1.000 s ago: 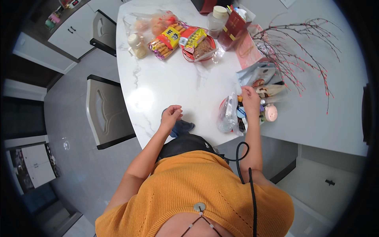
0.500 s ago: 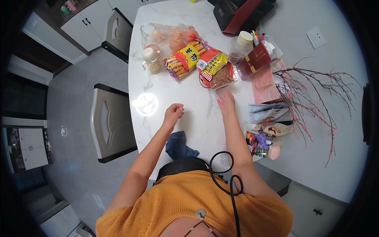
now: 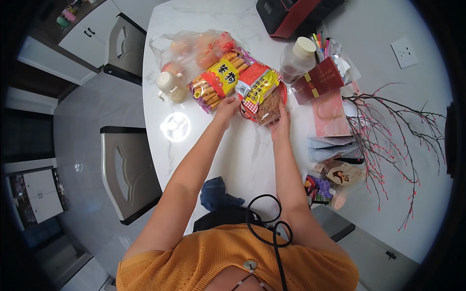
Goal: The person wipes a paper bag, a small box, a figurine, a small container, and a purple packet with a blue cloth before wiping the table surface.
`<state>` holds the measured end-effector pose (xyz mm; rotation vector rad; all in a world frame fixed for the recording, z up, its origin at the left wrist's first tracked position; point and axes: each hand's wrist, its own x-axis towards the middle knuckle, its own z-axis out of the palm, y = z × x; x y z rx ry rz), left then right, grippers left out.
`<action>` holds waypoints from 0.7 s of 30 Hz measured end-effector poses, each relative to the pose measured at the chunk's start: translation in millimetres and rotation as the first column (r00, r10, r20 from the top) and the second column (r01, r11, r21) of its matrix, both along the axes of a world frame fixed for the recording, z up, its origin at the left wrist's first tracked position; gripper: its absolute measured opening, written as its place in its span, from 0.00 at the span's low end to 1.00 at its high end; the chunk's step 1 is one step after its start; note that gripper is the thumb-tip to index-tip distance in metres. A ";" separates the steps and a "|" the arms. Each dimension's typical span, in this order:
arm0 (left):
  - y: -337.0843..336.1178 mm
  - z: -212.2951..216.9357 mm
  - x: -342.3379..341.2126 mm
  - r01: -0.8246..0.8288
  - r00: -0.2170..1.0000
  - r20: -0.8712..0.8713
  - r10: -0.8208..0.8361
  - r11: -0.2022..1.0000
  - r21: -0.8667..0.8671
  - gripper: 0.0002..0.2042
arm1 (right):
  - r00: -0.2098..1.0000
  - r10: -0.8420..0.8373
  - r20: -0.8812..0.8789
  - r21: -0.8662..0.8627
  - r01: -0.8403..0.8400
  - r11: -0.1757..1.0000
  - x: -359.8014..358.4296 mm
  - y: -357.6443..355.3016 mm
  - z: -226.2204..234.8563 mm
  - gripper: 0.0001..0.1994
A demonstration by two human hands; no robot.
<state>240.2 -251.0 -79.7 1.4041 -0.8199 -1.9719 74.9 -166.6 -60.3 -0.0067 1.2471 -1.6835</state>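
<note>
A round red basket (image 3: 285,95) stands on the white table, with a clear snack bag (image 3: 268,108) of brown crumbly food, topped in red and yellow, lying in it. My left hand (image 3: 227,109) is closed at the basket's left edge, its fingertips partly hidden. On the near right side, my right hand (image 3: 280,127) has its fingers curled around the basket and the bag's lower corner. Touching the basket's left is a yellow and red pack of stick snacks (image 3: 208,87). Behind that pack lies a clear plastic bag of round fruit (image 3: 206,58).
A cream bottle (image 3: 171,87) stands left of the packs. To the right are a clear jug with a cream lid (image 3: 297,60), a dark red box (image 3: 318,80), a pink bag (image 3: 331,116) and berry branches (image 3: 383,116). Blue cloth (image 3: 218,194) lies near my body.
Both hands have moved forward from above the bare tabletop to the red basket. They now close on its left and near right sides. The view has shifted slightly.
</note>
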 end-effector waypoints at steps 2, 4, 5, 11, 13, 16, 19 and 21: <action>-4.3 -11.3 -8.4 0.021 0.998 -0.051 -0.021 1.000 0.005 0.11 | 0.999 -0.017 -0.034 0.018 0.017 1.000 3.6 -2.8 9.4 0.26; -8.4 -23.1 -13.5 0.035 0.991 -0.128 -0.031 0.999 0.028 0.10 | 0.995 -0.033 -0.091 0.054 0.038 0.998 8.7 -4.9 16.6 0.25; -9.5 -25.7 -16.5 0.016 0.993 -0.113 -0.011 0.999 0.035 0.10 | 0.992 -0.044 -0.120 0.038 0.049 0.998 8.2 -5.8 14.1 0.26; -1.0 -18.2 -21.6 -0.054 0.999 0.000 0.054 0.999 0.005 0.11 | 0.973 -0.100 -0.208 0.009 0.104 0.995 5.8 -2.4 -4.2 0.24; 8.0 -22.0 -17.9 -0.082 0.997 0.006 0.082 0.996 -0.042 0.12 | 0.973 -0.095 -0.209 -0.013 0.094 0.995 10.2 4.7 -4.4 0.24; 28.0 -18.0 -4.3 -0.011 0.997 0.073 0.017 0.997 -0.075 0.13 | 0.974 -0.118 -0.196 0.012 0.123 0.992 26.6 22.0 12.6 0.23; 51.0 -21.3 15.4 0.010 0.996 0.086 -0.005 0.998 -0.059 0.13 | 0.981 -0.090 -0.174 0.015 0.094 0.995 41.0 47.3 10.9 0.25; 72.4 -24.1 32.7 0.009 0.997 0.082 -0.005 0.999 -0.044 0.13 | 0.988 -0.007 -0.154 0.009 0.008 1.000 46.2 66.8 0.9 0.25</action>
